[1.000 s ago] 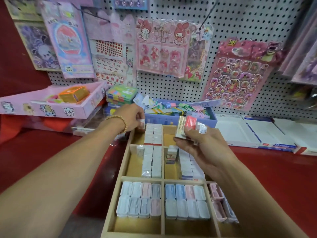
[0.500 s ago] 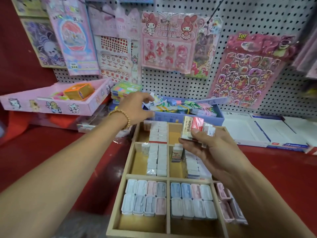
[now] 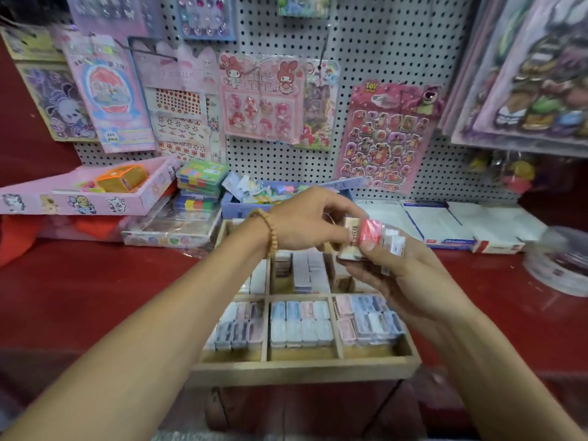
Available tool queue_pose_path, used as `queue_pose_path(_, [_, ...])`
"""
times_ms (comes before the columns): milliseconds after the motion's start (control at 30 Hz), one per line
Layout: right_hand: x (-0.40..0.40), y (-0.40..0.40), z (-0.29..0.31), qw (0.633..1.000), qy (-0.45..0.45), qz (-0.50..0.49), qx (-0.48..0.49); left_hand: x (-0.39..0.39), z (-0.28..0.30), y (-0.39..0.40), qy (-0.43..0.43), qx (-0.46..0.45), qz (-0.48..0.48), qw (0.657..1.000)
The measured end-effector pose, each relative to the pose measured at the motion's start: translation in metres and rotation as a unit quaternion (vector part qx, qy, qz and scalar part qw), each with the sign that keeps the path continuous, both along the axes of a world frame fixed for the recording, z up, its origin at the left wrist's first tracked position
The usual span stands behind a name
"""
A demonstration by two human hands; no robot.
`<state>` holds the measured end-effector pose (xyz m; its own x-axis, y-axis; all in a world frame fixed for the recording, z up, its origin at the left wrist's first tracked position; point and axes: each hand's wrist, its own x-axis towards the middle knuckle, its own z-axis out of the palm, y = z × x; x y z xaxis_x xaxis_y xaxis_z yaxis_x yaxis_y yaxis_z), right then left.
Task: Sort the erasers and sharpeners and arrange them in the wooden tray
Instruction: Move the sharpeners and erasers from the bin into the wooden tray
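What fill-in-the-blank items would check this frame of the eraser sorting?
1. The right hand grips a bundle of erasers above the wooden ____.
2. A bead bracelet sits on the ____ wrist.
3. The left hand reaches its fingers to the bundle's ____-wrapped eraser.
4. The pegboard behind holds hanging ____ sheets.

Missing words: tray; left; red; sticker

White pegboard wall [image 3: 381,43] at rear carries hung sticker sheets [image 3: 386,138]. Red surface [image 3: 95,297] below it. Lighting even.
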<state>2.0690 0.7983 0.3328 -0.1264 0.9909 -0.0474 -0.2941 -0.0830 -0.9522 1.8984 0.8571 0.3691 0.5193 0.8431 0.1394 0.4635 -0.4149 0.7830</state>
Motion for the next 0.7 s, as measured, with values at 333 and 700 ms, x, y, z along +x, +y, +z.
queue_pose_path(333, [0.055,-0.034,-0.039,0.988,-0.055,-0.139,-0.034,0.022,-0.046,0.005,0.161,0.076,0.079,0.981])
queue_pose_path(700, [0.055,-0.022,-0.057,0.993,-0.068,-0.092,-0.031,0.042,-0.077,0.006,0.304,0.18,0.09,0.931])
